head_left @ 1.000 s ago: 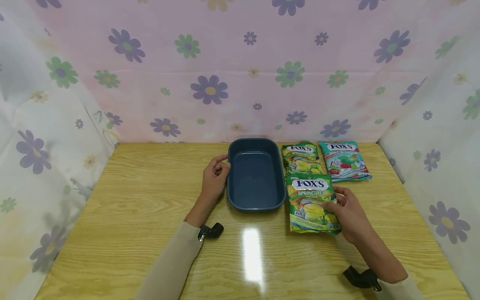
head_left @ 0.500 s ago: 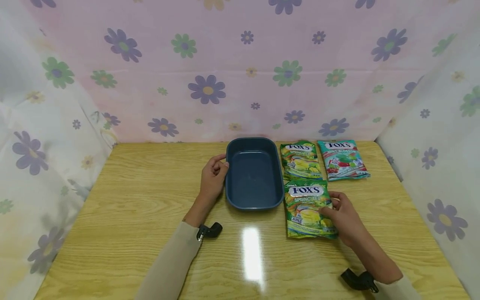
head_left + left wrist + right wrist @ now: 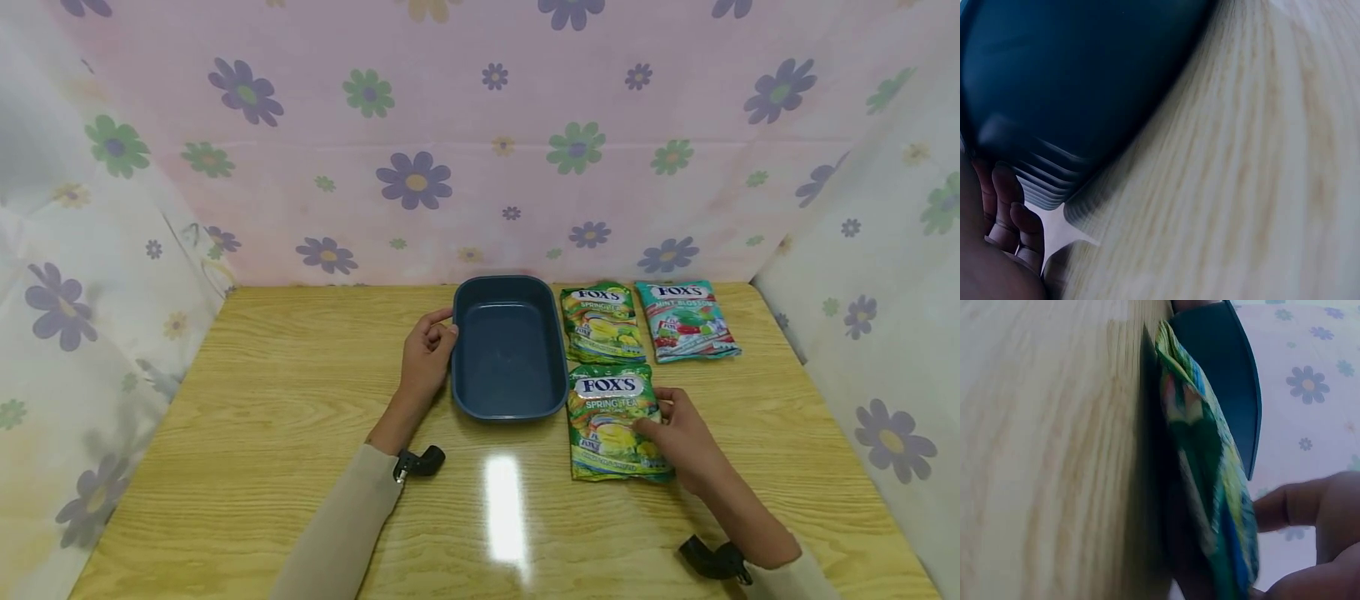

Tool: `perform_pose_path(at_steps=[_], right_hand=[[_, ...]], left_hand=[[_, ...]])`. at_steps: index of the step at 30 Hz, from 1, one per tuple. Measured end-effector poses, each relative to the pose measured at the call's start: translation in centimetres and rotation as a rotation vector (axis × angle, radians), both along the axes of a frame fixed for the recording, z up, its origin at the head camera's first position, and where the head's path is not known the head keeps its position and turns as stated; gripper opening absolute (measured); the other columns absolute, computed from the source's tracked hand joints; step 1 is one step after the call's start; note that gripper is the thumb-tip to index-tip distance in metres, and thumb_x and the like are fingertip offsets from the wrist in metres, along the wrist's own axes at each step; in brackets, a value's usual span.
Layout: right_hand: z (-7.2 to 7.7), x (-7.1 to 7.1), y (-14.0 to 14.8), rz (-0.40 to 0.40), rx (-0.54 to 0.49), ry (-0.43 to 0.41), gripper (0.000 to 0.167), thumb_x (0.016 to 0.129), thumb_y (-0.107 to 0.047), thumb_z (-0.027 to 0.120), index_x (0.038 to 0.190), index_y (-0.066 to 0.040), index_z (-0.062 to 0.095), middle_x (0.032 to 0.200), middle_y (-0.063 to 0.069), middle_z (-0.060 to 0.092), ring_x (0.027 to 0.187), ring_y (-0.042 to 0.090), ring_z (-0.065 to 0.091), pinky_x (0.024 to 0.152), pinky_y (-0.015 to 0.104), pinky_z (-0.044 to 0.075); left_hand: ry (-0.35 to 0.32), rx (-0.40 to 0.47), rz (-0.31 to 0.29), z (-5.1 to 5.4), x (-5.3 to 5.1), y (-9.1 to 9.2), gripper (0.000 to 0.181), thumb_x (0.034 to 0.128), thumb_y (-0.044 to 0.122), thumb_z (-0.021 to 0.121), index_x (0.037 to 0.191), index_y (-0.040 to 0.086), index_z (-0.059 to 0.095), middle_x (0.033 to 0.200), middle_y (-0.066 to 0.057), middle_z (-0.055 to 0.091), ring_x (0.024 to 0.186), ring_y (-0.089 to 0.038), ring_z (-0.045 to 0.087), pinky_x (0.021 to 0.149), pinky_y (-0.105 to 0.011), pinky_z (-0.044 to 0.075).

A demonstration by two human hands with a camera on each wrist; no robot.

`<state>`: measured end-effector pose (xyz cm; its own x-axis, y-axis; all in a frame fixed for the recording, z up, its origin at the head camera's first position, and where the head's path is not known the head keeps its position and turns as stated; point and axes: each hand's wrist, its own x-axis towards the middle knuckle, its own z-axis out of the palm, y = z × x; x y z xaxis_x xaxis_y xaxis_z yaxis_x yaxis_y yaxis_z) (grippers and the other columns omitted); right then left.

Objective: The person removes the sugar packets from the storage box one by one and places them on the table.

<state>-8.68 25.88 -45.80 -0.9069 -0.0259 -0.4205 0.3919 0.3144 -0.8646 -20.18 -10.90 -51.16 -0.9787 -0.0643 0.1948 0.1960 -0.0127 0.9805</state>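
Observation:
A dark blue rectangular tub (image 3: 510, 414) stands on the wooden table with nothing inside. My left hand (image 3: 427, 357) holds its left rim; in the left wrist view, curled fingers (image 3: 1007, 206) show beside the tub's outer wall (image 3: 1085, 75). Right of the tub's front corner, my right hand (image 3: 686, 437) grips a green candy bag (image 3: 609, 425) by its right edge, thumb on the printed front. In the right wrist view the bag (image 3: 1235, 487) appears edge-on, low over the table, with a dark shadow beneath; whether it touches the wood I cannot tell.
Behind the held bag lies another green candy bag (image 3: 602, 323) of the same print, close to the tub's right side. A teal and red candy bag (image 3: 686, 321) lies to its right. A flowered cloth (image 3: 480, 183) hangs behind and at both sides of the table (image 3: 315, 500).
My right hand has brought the green bag slightly down and left, toward the table's front, uncovering more of the green bag behind. My left hand stays at the tub.

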Motion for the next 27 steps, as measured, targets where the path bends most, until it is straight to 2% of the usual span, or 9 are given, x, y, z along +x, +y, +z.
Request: perform_pose_path(at_steps=[3,6,8,10,12,17,22,25,27], right_hand=[[0.4,0.0,0.1,0.062,0.102,0.016,0.074,0.106,-0.014,0.060,0.159,0.010,0.015,0.151,0.036,0.041,0.116,0.034,0.062,0.086,0.039,0.055],[0.8,0.1,0.5,0.139,0.256,0.066,0.072,0.106,-0.022,0.062,0.156,0.014,0.025,0.148,0.038,0.045,0.126,0.046,0.056,0.091,0.048,0.054],[1.0,0.1,0.9,0.176,0.364,0.116,0.066,0.106,-0.024,0.062,0.152,0.014,0.034,0.138,0.035,0.056,0.121,0.046,0.060,0.088,0.049,0.055],[1.3,0.1,1.3,0.194,0.464,0.172,0.058,0.106,-0.025,0.061,0.146,0.013,0.044,0.125,0.030,0.065,0.110,0.042,0.066,0.081,0.047,0.056],[1.4,0.1,1.6,0.199,0.531,0.217,0.049,0.106,-0.024,0.061,0.140,0.011,0.053,0.112,0.022,0.071,0.097,0.034,0.070,0.072,0.042,0.056],[1.6,-0.3,2.0,0.186,0.588,0.288,0.035,0.105,-0.020,0.061,0.127,0.007,0.064,0.101,0.017,0.073,0.084,0.028,0.071,0.065,0.040,0.054],[1.2,-1.0,2.3,0.133,0.624,0.363,0.032,0.104,-0.019,0.062,0.125,0.006,0.065,0.101,0.019,0.073,0.086,0.033,0.072,0.067,0.045,0.056],[0.9,-1.5,2.5,0.086,0.638,0.416,0.034,0.105,-0.019,0.062,0.128,0.005,0.064,0.103,0.021,0.073,0.088,0.037,0.073,0.067,0.046,0.057],[0.7,-1.9,2.7,0.058,0.646,0.465,0.036,0.105,-0.019,0.062,0.129,0.007,0.064,0.104,0.023,0.072,0.088,0.039,0.073,0.066,0.047,0.057]], left_hand=[[0.004,0.001,0.000,0.0,0.1,0.0,0.036,0.1073,0.005,0.059,0.141,-0.006,0.060,0.074,-0.007,0.055,0.059,-0.008,0.044,0.062,-0.021,0.038],[0.005,0.011,-0.006,-0.1,0.2,0.0,0.034,0.1074,0.008,0.061,0.140,-0.002,0.062,0.078,-0.020,0.057,0.061,-0.009,0.047,0.064,-0.022,0.041],[0.007,0.017,-0.009,-0.1,0.2,0.0,0.034,0.1070,0.009,0.062,0.139,-0.001,0.063,0.081,-0.027,0.056,0.063,-0.010,0.049,0.065,-0.022,0.042],[0.009,0.015,-0.009,-0.1,0.3,0.1,0.034,0.1066,0.009,0.063,0.139,-0.001,0.063,0.081,-0.026,0.057,0.063,-0.010,0.049,0.066,-0.023,0.043],[0.004,0.020,-0.013,0.7,0.6,0.3,0.035,0.1062,0.007,0.062,0.139,-0.004,0.062,0.082,-0.029,0.056,0.064,-0.009,0.050,0.067,-0.022,0.043],[-0.010,0.021,-0.010,2.7,1.5,0.5,0.036,0.1051,0.003,0.061,0.138,-0.013,0.059,0.085,-0.035,0.055,0.066,-0.008,0.052,0.069,-0.021,0.043],[0.000,0.011,-0.002,2.7,1.5,0.5,0.037,0.1048,0.003,0.061,0.138,-0.013,0.058,0.083,-0.033,0.057,0.067,-0.009,0.052,0.070,-0.021,0.044],[-0.003,0.033,0.005,2.0,1.1,0.4,0.040,0.1045,0.001,0.061,0.141,-0.013,0.055,0.083,-0.035,0.057,0.067,-0.010,0.054,0.070,-0.020,0.045],[-0.008,0.048,0.014,1.3,0.7,0.4,0.041,0.1045,0.001,0.062,0.143,-0.012,0.053,0.079,-0.028,0.058,0.066,-0.010,0.053,0.069,-0.020,0.044]])
